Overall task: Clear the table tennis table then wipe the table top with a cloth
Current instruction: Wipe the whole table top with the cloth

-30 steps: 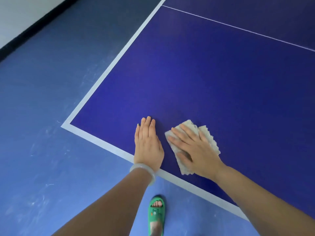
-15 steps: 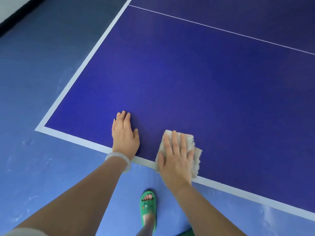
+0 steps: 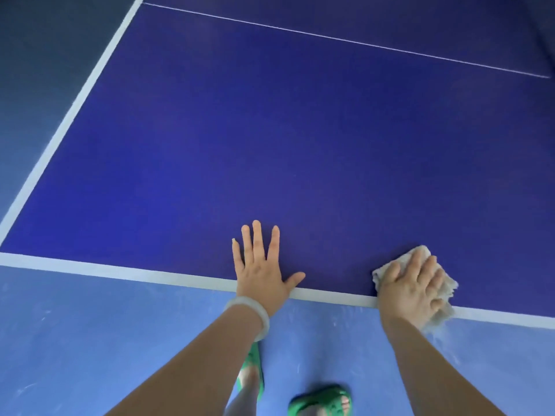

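Observation:
The dark blue table tennis table (image 3: 270,139) fills most of the view, with a white border along its near and left edges. My right hand (image 3: 411,288) presses flat on a beige cloth (image 3: 419,252) at the table's near edge; the cloth's lower corner hangs a little past the white line. My left hand (image 3: 261,265) rests flat on the table top with fingers spread, about two hand widths left of the cloth. A pale bangle circles my left wrist.
A thin white centre line (image 3: 345,40) crosses the far part of the table. Below the near edge lies light blue floor (image 3: 90,340), with my feet in green sandals (image 3: 319,399).
My right hand has slid the cloth to the right along the near edge. My left hand has spread its fingers. The view has shifted right along the table.

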The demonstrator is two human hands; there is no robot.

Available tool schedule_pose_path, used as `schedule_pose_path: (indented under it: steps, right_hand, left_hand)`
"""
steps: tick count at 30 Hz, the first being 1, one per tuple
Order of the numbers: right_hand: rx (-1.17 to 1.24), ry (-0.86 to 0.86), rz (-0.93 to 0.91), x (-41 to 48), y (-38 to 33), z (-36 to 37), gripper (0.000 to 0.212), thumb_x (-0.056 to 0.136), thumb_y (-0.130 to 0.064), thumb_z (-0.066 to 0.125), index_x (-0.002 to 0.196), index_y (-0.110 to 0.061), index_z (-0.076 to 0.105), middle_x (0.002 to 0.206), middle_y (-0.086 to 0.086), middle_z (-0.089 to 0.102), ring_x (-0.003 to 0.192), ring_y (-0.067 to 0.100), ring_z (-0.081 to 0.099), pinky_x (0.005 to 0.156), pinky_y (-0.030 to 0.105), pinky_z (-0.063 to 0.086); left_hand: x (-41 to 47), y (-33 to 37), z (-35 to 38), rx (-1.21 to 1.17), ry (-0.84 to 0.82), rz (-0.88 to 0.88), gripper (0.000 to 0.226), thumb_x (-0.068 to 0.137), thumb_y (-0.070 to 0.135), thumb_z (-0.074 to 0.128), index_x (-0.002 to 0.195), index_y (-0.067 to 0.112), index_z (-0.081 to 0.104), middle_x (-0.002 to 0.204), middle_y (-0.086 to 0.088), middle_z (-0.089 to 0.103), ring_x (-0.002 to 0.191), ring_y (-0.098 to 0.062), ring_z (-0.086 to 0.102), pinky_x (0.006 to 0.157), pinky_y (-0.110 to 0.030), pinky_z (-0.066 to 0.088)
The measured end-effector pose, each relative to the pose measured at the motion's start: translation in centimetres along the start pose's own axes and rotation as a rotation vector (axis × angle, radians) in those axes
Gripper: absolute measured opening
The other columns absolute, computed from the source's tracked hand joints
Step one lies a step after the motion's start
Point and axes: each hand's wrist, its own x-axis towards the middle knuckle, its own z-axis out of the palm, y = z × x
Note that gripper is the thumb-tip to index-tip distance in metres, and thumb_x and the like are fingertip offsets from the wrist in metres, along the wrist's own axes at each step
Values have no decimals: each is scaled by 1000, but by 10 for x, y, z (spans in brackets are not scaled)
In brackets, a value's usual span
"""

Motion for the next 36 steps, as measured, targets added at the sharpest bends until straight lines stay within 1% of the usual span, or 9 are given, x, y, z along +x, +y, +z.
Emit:
schedule_pose_path:
  steps: [2,9,11,13,17,20,27,32,36]
  right_hand:
    - [-25,-19,-48,-21,-21,10,60,102,-43,25,158,-26,10,166,4,7,152,26,2,118,58,10]
    - [-180,-144,-952,-50,-20,23,60,97,-47,32,154,-28,30,162,-5,23,150,21,19,115,53,29]
    - [-202,-104,-875,-13,15,9,60,96,-47,30,153,-30,30,162,-7,23,150,19,20,112,52,34]
    - [-163,-52,-596,30,58,-8,62,95,-48,25,154,-32,25,163,-7,20,151,17,15,114,52,27]
    - [-34,9,-107,84,113,-35,57,102,-44,31,156,-33,15,165,-4,13,151,18,6,118,55,12]
    - [79,15,49,72,95,-29,62,100,-44,35,157,-30,15,165,0,11,151,23,4,116,59,11]
    - [65,-50,-562,-7,63,-9,51,94,-37,36,142,-26,52,149,-1,47,136,23,40,111,47,23]
    - [-15,-152,-669,9,80,-22,41,98,-24,41,138,-29,49,134,-5,48,118,25,44,105,38,30]
    - [150,-164,-559,11,116,-49,32,95,-24,54,126,-30,58,116,-6,51,108,19,48,88,33,40]
  left_hand:
    - [2,4,3,48,-14,-21,104,81,84,30,152,26,-21,159,-15,-27,146,-36,-26,115,-52,-20]
    - [4,1,3,90,-71,-34,107,70,91,5,150,27,-22,159,-14,-27,146,-35,-27,117,-53,-16]
    - [5,3,2,108,-82,-43,108,60,92,-12,146,28,-28,159,-13,-27,146,-35,-26,117,-53,-15]
    - [5,3,2,130,-81,-52,108,56,91,-19,144,29,-31,160,-12,-27,147,-34,-24,117,-52,-15]
    - [8,1,6,120,-83,-76,109,62,95,-5,147,30,-26,161,-9,-24,148,-32,-22,118,-51,-14]
    - [10,4,4,168,-133,-100,111,60,97,-6,146,30,-30,160,-8,-27,148,-31,-23,118,-51,-12]
    - [17,31,-19,218,-306,-213,106,83,81,35,154,24,-19,161,-13,-24,149,-36,-16,120,-55,4]
    - [-8,85,-18,166,-318,-269,97,91,67,44,155,23,-13,161,-18,-19,148,-40,-14,118,-58,9]
    - [-34,130,-8,175,-367,-234,86,98,51,43,156,17,-10,160,-22,-18,148,-45,-10,120,-53,11]
